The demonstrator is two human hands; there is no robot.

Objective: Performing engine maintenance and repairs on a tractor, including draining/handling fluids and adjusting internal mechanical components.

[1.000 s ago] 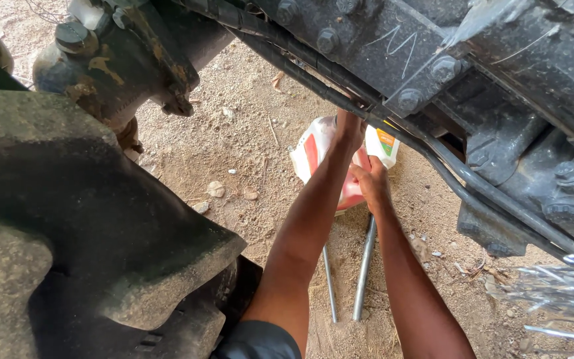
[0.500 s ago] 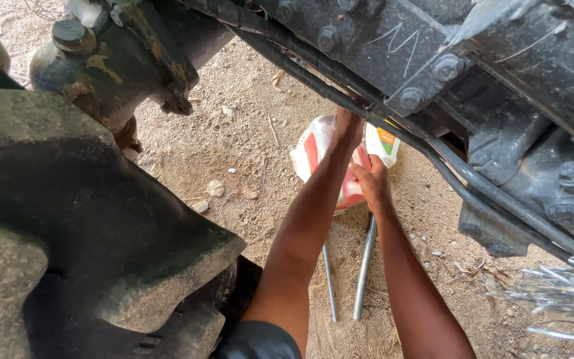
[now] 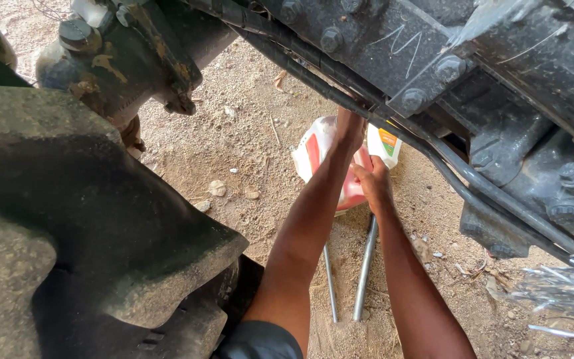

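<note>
Our left hand (image 3: 350, 129) reaches up to the black hose (image 3: 313, 73), grip hidden; below it, our right hand (image 3: 373, 183) grasps the red-and-white container (image 3: 320, 149).

Sandy ground (image 3: 247, 139) carries two metal rods (image 3: 364, 266), a red-and-white container (image 3: 320, 149), and scattered stones (image 3: 218, 188).

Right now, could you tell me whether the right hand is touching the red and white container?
Touching: the head view shows the right hand pressed against the red and white container.

- Two hands: left hand (image 3: 349, 129), right hand (image 3: 373, 183).
- One red and white jug (image 3: 317, 149).
- Two metal rods (image 3: 365, 266) on the ground.
- One big tyre (image 3: 68, 226).
</note>
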